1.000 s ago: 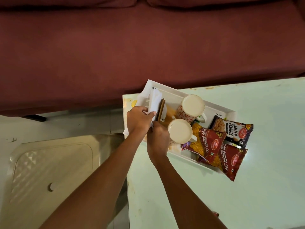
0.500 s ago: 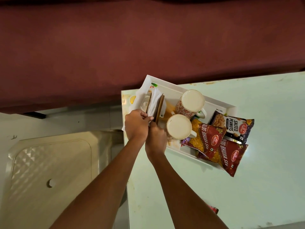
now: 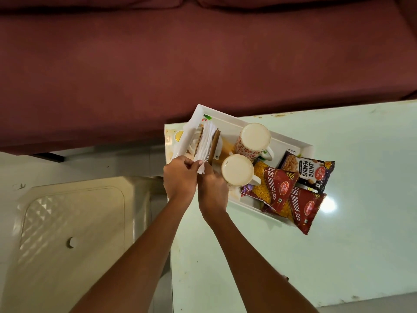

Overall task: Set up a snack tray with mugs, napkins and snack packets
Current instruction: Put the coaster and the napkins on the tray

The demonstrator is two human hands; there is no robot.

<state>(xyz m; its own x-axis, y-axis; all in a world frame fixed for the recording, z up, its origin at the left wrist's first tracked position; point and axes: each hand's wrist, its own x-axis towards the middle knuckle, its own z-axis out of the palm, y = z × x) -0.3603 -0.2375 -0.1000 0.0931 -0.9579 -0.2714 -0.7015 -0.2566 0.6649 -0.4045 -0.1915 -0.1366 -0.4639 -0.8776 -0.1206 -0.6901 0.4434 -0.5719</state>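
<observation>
Two mugs stand in the white tray, which sits at the far left corner of the pale green table; the patterned mug is toward twelve o'clock and the plain mug is just nearer, their rims close together; both are filled to the brim with something pale and creamy. At the tray's nine o'clock end a brown napkin holder stands upright, with white napkins packed between its two slats. At the three o'clock end lie the snack packets, overlapping one another; a dark salted peanuts packet is farthest, one red aloo bhujia sev packet is against the plain mug, and a second red packet hangs over the tray's near edge onto the table. Both hands meet at the holder's near end; the left hand pinches the lower corner of a napkin between thumb and fingers; the right hand is curled beside it, touching the same corner, though I cannot tell whether it grips. A maroon sofa fills the far side.
</observation>
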